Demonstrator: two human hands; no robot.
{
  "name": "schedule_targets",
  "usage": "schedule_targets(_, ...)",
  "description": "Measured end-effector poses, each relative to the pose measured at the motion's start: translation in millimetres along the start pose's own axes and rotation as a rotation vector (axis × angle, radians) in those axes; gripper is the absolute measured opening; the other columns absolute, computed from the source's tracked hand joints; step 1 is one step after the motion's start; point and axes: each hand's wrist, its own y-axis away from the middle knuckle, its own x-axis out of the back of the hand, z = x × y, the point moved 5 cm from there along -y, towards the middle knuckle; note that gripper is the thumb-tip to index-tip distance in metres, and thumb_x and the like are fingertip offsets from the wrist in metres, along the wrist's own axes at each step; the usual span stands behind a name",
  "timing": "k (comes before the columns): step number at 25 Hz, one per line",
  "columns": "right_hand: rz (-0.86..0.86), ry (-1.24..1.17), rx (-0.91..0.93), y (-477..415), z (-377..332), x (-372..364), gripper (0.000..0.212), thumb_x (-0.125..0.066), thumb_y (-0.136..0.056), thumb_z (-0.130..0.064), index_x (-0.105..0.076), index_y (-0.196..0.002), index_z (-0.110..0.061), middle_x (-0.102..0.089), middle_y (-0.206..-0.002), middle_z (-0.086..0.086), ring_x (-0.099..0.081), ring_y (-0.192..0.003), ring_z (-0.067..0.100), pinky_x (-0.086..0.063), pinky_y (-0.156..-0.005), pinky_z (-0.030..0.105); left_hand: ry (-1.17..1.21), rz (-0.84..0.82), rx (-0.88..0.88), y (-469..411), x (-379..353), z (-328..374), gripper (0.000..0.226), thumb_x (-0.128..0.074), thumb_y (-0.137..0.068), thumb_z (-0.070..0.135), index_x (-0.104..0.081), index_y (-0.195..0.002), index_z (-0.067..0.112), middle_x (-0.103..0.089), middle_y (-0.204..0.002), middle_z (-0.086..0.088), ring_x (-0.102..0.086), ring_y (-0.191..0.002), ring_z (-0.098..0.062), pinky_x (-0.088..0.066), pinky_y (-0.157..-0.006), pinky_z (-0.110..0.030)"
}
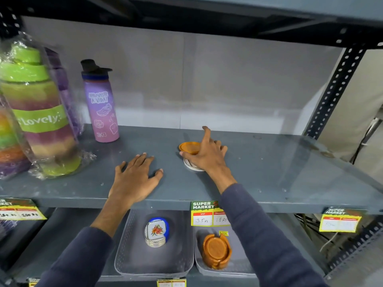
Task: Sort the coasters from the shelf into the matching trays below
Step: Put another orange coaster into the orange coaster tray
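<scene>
The person's left hand point(135, 179) lay flat on the grey shelf point(269, 162), palm down, fingers spread apart and gripping nothing. The right hand point(207, 152) reached further in and was pinching an orange coaster point(189, 147) by its near edge, thumb at the front and index finger lifted and pointing toward the back wall. That coaster sat tilted, its far side raised off the shelf. Just under the wrist lay a white patterned coaster point(191, 165), flat on the shelf and partly hidden by the hand. Off to the left stood a purple bottle point(101, 104) and, closer, a wrapped striped bottle point(38, 112). On the level below were two grey trays side by side: the left tray point(132, 255) held a stack of white floral coasters point(155, 233) in a blue holder, the right tray point(200, 264) a set of brown wooden coasters point(216, 250). A price tag point(204, 213) hung from the shelf edge between them.
</scene>
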Motion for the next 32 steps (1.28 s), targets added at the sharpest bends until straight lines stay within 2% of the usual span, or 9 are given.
schedule_targets(8, 0.061, -0.167, 0.114, -5.0, -12.2, 14.7, 0.1, -0.084, -0.069, -0.057, -0.025, -0.144, -0.028, -0.06, -0.111, 0.004, -0.051, -0.122, 0.031, -0.03, -0.094, 0.04, 0.012, 0.011, 0.009, -0.3, 1.2, -0.2, 0.063, -0.032, -0.093, 0.059, -0.032, -0.15, 0.032, -0.023, -0.163, 0.007, -0.015, -0.15, -0.011, -0.008, -0.12, -0.044)
schedule_targets(12, 0.308, -0.317, 0.379, 45.1, -51.0, 73.7, 0.103, -0.09, -0.065, -0.054, -0.025, -0.142, -0.032, -0.054, -0.132, -0.008, -0.048, -0.126, 0.023, -0.032, -0.099, 0.037, 0.023, 0.023, 0.011, 0.6, 2.8, -0.2, 0.062, -0.032, -0.093, 0.059, -0.032, -0.15, 0.032, -0.022, -0.163, 0.007, -0.014, -0.15, -0.011, -0.009, -0.12, -0.044)
schedule_targets(17, 0.718, -0.35, 0.739, 145.5, -87.4, 160.8, 0.095, -0.093, -0.063, -0.05, -0.044, -0.135, -0.01, -0.04, -0.134, -0.015, -0.059, -0.118, 0.033, -0.049, -0.092, 0.049, 0.035, 0.056, 0.003, 1.8, 2.0, 1.6, 0.061, -0.035, -0.093, 0.058, -0.035, -0.148, 0.031, -0.026, -0.162, 0.007, -0.018, -0.15, -0.011, -0.011, -0.119, -0.043)
schedule_targets(20, 0.749, -0.386, 0.843, 168.5, -95.8, 182.5, 0.093, -0.094, -0.064, -0.046, -0.038, -0.132, -0.014, -0.04, -0.131, -0.025, -0.06, -0.115, 0.037, -0.047, -0.092, 0.029, 0.024, 0.043, 0.008, 1.4, 0.9, 1.8, 0.062, -0.035, -0.093, 0.059, -0.035, -0.148, 0.031, -0.025, -0.162, 0.007, -0.017, -0.15, -0.011, -0.012, -0.119, -0.043)
schedule_targets(22, 0.742, -0.424, 0.796, 166.4, -90.3, 183.0, 0.094, -0.095, -0.062, -0.046, -0.044, -0.131, -0.008, -0.036, -0.136, -0.036, -0.06, -0.109, 0.025, -0.045, -0.088, 0.021, 0.019, 0.047, 0.01, 1.6, 1.3, 1.6, 0.062, -0.035, -0.093, 0.059, -0.035, -0.148, 0.031, -0.025, -0.162, 0.007, -0.017, -0.15, -0.011, -0.012, -0.119, -0.042)
schedule_targets(24, 0.643, -0.609, 0.692, 159.6, -79.1, 175.2, 0.099, -0.095, -0.059, -0.047, -0.046, -0.135, -0.008, -0.044, -0.142, -0.029, -0.061, -0.103, 0.014, -0.049, -0.085, 0.028, 0.02, 0.057, 0.011, 1.1, 1.9, 1.6, 0.061, -0.036, -0.093, 0.06, -0.036, -0.147, 0.031, -0.025, -0.162, 0.008, -0.017, -0.15, -0.01, -0.012, -0.119, -0.042)
schedule_targets(27, 0.085, -1.482, 0.496, 153.4, -74.1, 152.8, 0.088, -0.083, -0.071, -0.055, -0.046, -0.141, -0.015, -0.064, -0.136, 0.014, -0.062, -0.091, 0.018, -0.053, -0.085, 0.03, 0.022, 0.057, 0.011, 1.2, 0.9, 1.9, 0.06, -0.036, -0.094, 0.058, -0.035, -0.148, 0.032, -0.025, -0.162, 0.009, -0.016, -0.15, -0.009, -0.011, -0.119, -0.041)
schedule_targets(29, -0.304, -1.899, 0.334, 157.7, -79.5, 139.6, 0.077, -0.067, -0.086, -0.058, -0.053, -0.14, -0.005, -0.057, -0.14, 0.029, -0.062, -0.089, 0.024, -0.054, -0.086, 0.025, 0.023, 0.054, 0.011, 0.6, 0.2, 1.5, 0.06, -0.036, -0.094, 0.058, -0.034, -0.148, 0.033, -0.024, -0.162, 0.009, -0.016, -0.15, -0.009, -0.011, -0.12, -0.041)
schedule_targets(32, -0.614, -2.159, 0.262, 164.3, -78.3, 128.0, 0.079, -0.051, -0.098, -0.057, -0.044, -0.144, 0.007, -0.046, -0.146, 0.032, -0.066, -0.096, 0.03, -0.054, -0.094, 0.027, 0.015, 0.039, 0.013, -0.1, -0.7, 0.1, 0.061, -0.035, -0.094, 0.058, -0.033, -0.149, 0.033, -0.022, -0.163, 0.008, -0.015, -0.15, -0.009, -0.01, -0.12, -0.041)
